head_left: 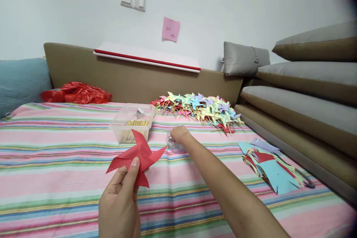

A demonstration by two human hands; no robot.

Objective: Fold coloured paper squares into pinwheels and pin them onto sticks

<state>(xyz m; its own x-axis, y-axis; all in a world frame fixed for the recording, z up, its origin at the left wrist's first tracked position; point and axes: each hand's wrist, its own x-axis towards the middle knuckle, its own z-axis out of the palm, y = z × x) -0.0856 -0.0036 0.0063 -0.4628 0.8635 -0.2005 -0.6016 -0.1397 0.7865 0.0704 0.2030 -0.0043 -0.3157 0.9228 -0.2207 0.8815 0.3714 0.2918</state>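
Note:
My left hand (122,193) pinches a red paper pinwheel (141,150) at its middle between thumb and fingers, with its folded blades spread toward me. No stick shows on it. Farther forward, my right hand (179,134) is at a small clear container (175,146) that has tiny shiny pieces in it. Its fingers are curled down at the container, and what they grip, if anything, is hidden. Just left of that stands a clear plastic box (118,122) with many thin wooden sticks (136,128) and a small pale block inside.
Many finished pinwheels (200,106) on sticks lie heaped at the back right. Cut coloured paper sheets (276,171) lie at the right, with a dark curved handle (306,180) beside them. A red plastic bag (83,93) is at the back left. Stacked grey cushions (306,104) border the right side.

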